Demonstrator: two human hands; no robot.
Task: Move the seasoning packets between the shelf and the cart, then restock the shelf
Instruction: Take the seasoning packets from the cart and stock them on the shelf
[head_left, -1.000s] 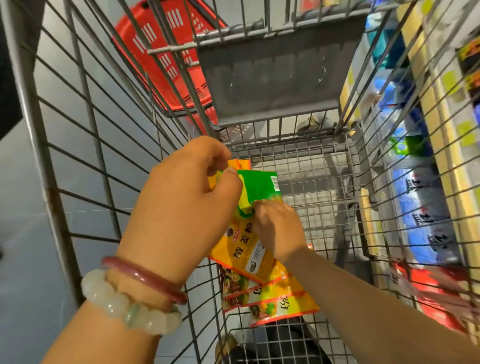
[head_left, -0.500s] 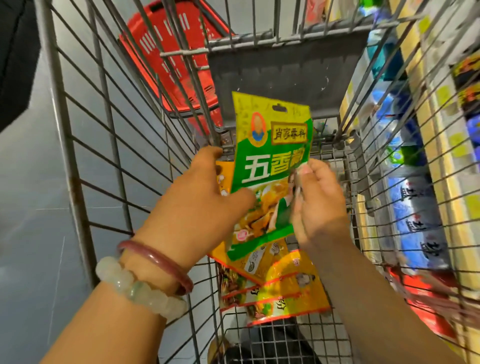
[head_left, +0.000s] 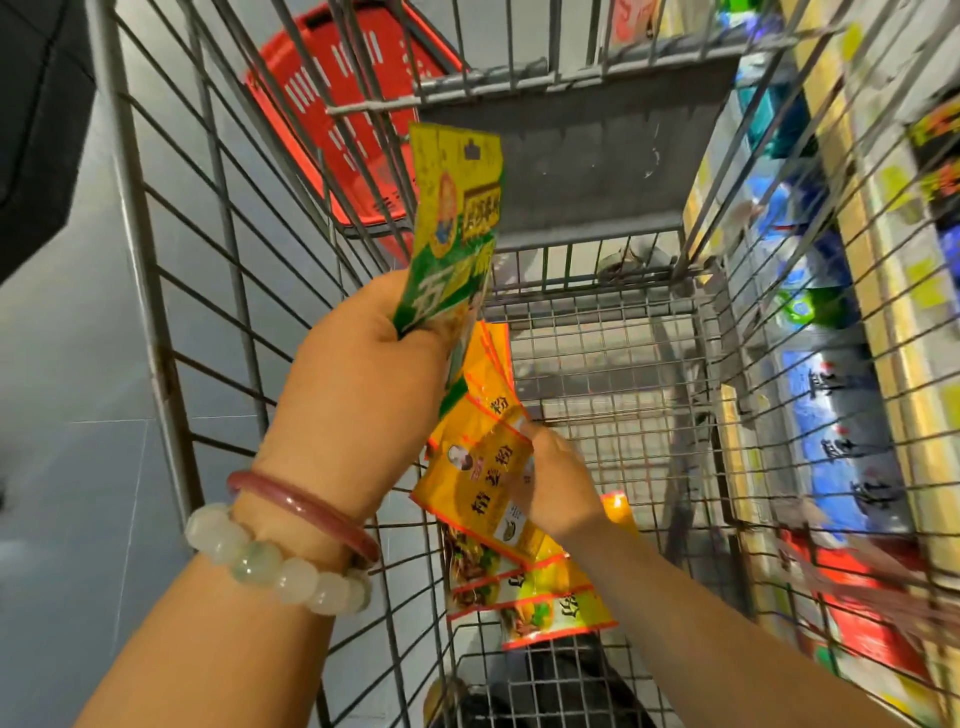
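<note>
I look down into a wire shopping cart (head_left: 613, 332). My left hand (head_left: 363, 374) grips a green and yellow seasoning packet (head_left: 457, 218) that stands upright, along with orange packets (head_left: 488, 364) fanned below it. Lower in the cart, my right hand (head_left: 556, 483) pinches an orange-yellow packet (head_left: 483, 483) by its right edge. More orange and yellow packets (head_left: 550, 608) lie on the cart floor beneath it. The shelf (head_left: 883, 291) runs along the right, outside the cart's side.
A red plastic basket (head_left: 332, 104) sits beyond the cart's far left corner. The cart's grey fold-down flap (head_left: 582, 150) stands at the far end. Blue bags (head_left: 841, 426) and red packs (head_left: 872, 623) fill the shelf on the right. Grey floor lies to the left.
My right hand let go of the green packet and dropped down onto an orange packet. My left hand lifted the green packet higher and turned it edge-on.
</note>
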